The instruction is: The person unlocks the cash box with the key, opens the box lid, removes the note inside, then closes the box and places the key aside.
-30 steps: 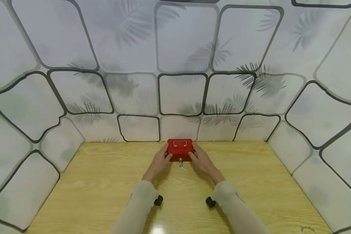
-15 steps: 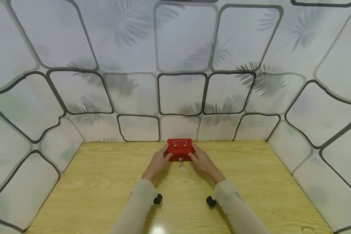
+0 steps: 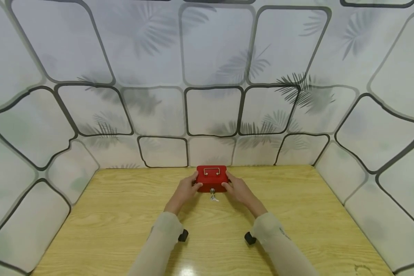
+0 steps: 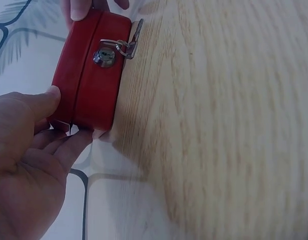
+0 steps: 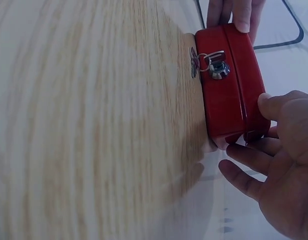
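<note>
Red box (image 3: 212, 180) edged slightly nearer, between left grip (image 3: 184, 191) and right grip (image 3: 240, 191)

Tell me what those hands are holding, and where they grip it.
A red box: the left hand holds its left end, the right hand its right end, with each thumb on the lid.

Wide room lies left and right on the worktop (image 3: 124, 222); the wall (image 3: 212, 111) rises behind the box (image 3: 211, 181), keys (image 3: 214, 198) jut frontward, a hand (image 3: 185, 188) blocks each end.
</note>
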